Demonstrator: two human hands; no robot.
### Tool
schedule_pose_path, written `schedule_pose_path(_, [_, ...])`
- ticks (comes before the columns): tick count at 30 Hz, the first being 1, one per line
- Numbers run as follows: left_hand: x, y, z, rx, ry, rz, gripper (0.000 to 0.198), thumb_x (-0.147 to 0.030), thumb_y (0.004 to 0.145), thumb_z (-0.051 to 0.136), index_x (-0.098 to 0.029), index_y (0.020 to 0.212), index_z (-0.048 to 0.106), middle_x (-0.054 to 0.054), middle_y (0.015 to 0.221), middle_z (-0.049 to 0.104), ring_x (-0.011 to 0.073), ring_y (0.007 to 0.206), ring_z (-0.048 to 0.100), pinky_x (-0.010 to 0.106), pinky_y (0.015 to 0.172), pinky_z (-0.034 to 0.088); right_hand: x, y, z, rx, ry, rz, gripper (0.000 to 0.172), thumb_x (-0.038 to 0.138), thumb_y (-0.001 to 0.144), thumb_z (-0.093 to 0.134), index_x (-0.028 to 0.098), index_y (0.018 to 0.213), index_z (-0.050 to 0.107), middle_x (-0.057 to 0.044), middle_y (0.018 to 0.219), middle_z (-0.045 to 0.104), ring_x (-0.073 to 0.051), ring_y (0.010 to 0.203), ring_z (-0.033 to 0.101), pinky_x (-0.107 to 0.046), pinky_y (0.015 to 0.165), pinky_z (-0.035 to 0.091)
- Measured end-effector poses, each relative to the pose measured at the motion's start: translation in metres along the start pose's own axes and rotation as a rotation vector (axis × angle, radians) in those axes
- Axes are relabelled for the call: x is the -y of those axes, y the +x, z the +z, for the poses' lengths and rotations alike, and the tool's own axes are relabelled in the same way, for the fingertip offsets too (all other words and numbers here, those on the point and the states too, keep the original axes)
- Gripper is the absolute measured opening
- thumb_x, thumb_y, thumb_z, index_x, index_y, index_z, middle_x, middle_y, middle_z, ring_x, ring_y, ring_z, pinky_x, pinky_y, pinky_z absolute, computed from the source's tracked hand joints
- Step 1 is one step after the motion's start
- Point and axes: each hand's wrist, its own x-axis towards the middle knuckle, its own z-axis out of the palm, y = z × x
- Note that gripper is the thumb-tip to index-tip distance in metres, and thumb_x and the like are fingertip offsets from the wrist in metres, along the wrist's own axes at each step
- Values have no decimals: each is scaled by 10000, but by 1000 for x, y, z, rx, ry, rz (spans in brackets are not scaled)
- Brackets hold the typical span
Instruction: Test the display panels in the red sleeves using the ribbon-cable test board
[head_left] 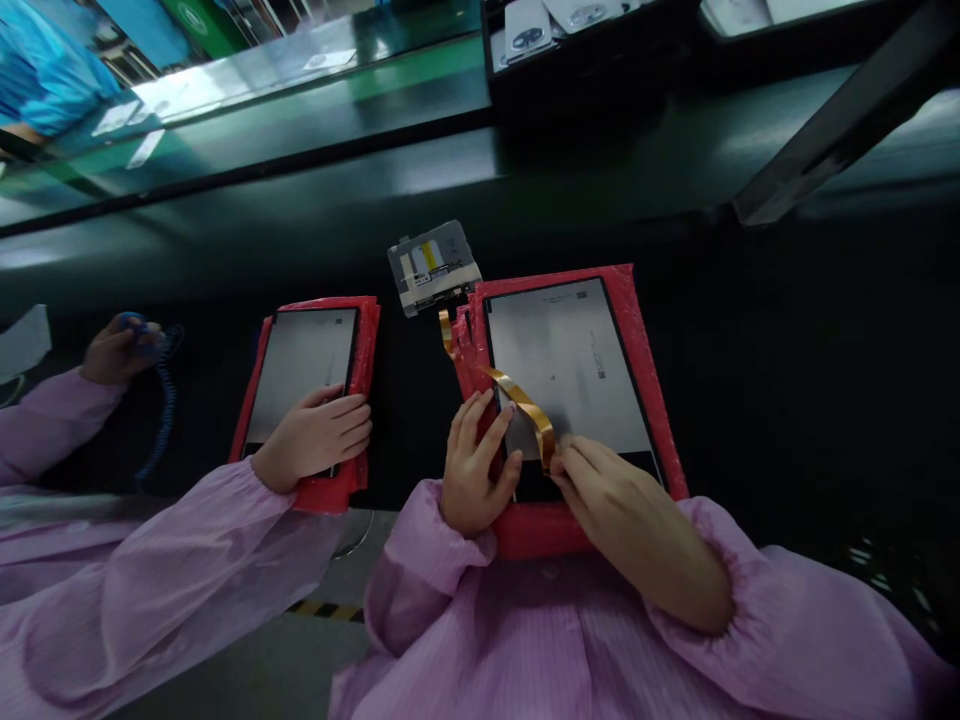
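A flat display panel (562,360) with a grey back lies on a red wrapped pad (652,400) in front of me. A gold flex ribbon cable (525,400) arches across the panel's left side, its lower end at my right fingertips. My right hand (611,490) is closed on that end in a pinch, low on the panel. Resting on the panel's lower left edge, my left hand (474,468) has its fingers stretched out beside the cable. Just beyond the pad's upper left corner sits a small grey module (435,268) with yellow and pale strips.
To the left, a co-worker's hand (319,435) lies on another panel (304,365) on red wrapping. That person's other hand (120,345) holds something blue near a coiled blue cord (166,420). A black bin (600,80) and a metal bar (832,120) stand at the back.
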Motion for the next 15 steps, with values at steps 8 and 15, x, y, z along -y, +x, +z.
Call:
schedule_pose_path(8, [1,1,-1,2,-27,11,498,-264,916,509,-210,1404,425,158,1473,370,298,1384,331,531,1109,339,-18,23,-18,76,360,206,103,197,950,483,182,897,570,-33,882,655,-177,731,636,-309,657,479])
schedule_pose_path(15, [2,-1,-2,-3,-74,-13,463,-294,950,458,-260,1410,416,117,1481,382,285,1386,340,528,1114,351,-16,60,-23,0,499,122,152,187,962,464,174,949,615,-30,912,684,-164,806,630,-277,695,448])
